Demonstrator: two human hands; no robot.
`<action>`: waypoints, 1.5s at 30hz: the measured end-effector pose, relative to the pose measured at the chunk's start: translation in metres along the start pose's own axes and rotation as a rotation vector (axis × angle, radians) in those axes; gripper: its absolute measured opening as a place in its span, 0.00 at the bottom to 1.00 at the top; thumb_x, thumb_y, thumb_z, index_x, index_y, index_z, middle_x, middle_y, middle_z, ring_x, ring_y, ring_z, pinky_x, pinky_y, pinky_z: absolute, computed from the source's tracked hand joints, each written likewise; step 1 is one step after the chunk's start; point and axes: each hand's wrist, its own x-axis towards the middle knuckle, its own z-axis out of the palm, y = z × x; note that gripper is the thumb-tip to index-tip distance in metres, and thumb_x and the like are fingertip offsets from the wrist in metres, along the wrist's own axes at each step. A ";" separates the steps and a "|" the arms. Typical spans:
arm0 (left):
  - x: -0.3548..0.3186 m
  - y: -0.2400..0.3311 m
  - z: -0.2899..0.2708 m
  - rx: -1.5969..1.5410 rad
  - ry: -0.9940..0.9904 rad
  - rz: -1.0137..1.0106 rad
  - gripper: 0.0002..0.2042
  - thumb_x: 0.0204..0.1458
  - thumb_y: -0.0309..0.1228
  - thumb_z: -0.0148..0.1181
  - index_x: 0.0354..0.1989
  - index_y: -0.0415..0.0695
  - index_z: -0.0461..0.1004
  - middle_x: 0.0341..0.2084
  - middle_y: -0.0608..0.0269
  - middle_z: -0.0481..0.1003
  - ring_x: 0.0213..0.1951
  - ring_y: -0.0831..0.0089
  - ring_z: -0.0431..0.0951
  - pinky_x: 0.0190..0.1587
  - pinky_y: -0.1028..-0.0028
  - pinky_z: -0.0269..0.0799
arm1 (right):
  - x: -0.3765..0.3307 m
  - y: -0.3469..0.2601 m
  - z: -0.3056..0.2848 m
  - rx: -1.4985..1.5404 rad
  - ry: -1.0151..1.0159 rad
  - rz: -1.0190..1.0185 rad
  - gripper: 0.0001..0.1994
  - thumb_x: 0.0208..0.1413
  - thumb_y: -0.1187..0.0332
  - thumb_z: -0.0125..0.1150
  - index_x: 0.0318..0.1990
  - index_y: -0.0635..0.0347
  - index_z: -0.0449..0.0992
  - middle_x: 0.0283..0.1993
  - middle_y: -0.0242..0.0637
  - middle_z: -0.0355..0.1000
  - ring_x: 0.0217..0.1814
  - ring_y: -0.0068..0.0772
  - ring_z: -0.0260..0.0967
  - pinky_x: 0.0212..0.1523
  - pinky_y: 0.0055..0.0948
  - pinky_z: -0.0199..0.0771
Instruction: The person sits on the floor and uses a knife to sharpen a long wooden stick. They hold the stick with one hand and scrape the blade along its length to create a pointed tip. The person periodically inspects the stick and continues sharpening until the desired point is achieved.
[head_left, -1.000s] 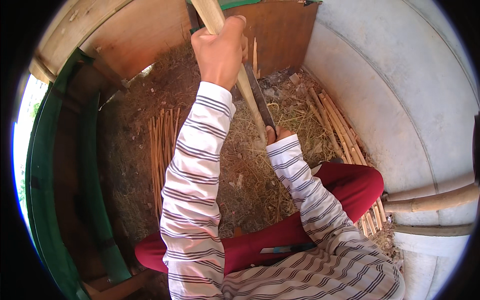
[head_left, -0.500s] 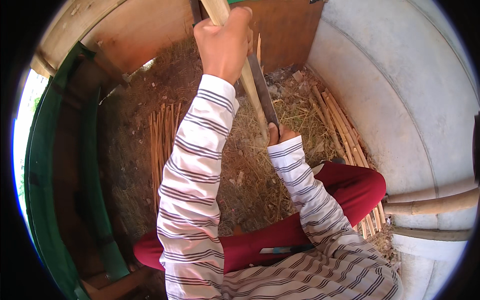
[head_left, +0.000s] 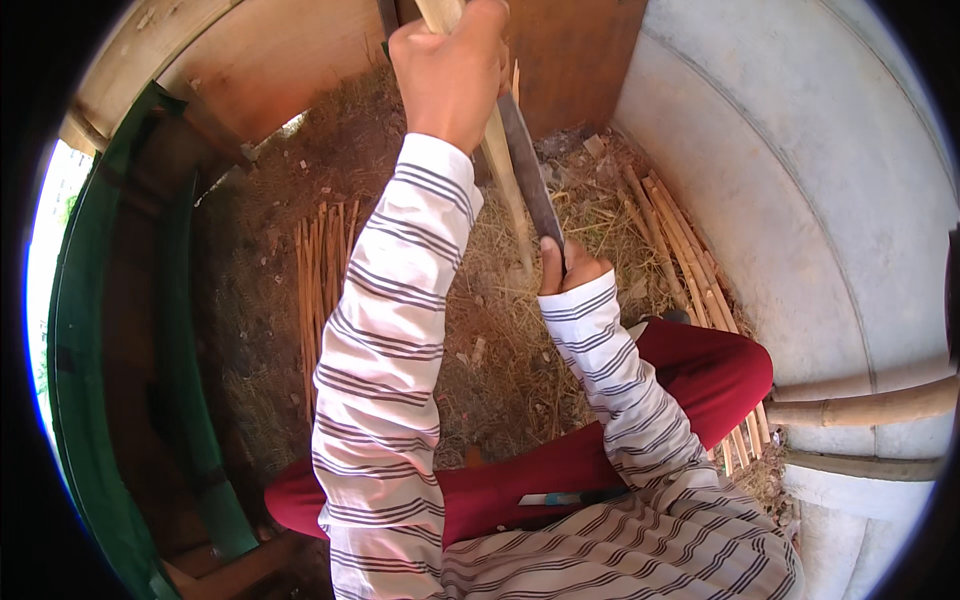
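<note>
My left hand (head_left: 450, 80) is closed around a pale bamboo stick (head_left: 508, 185), high in the head view. The stick slants down toward the ground, its lower end just left of my right hand. My right hand (head_left: 578, 268) grips a machete (head_left: 530, 170) at its near end, with the thumb along the blade; the handle is hidden in the fist. The long dark blade runs up beside the stick on its right and comes close to it below my left hand. Whether the edge touches the wood there is hidden.
A bundle of thin split strips (head_left: 325, 265) lies on the ground at left. Longer bamboo lengths (head_left: 690, 260) lie along the pale curved wall (head_left: 790, 190) at right. A blue-and-white tool (head_left: 560, 498) rests by my lap. Green sheeting (head_left: 85, 330) stands at left.
My left hand has risen a little with the stick. My right hand has shifted slightly up and to the right, and the machete has moved with it.
</note>
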 end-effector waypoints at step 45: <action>-0.010 0.001 0.015 0.318 -0.260 0.198 0.24 0.66 0.51 0.40 0.37 0.37 0.67 0.27 0.58 0.75 0.29 0.71 0.77 0.31 0.74 0.72 | -0.004 0.064 -0.003 0.252 -0.204 0.347 0.21 0.64 0.57 0.53 0.24 0.66 0.70 0.13 0.37 0.56 0.16 0.29 0.53 0.20 0.37 0.57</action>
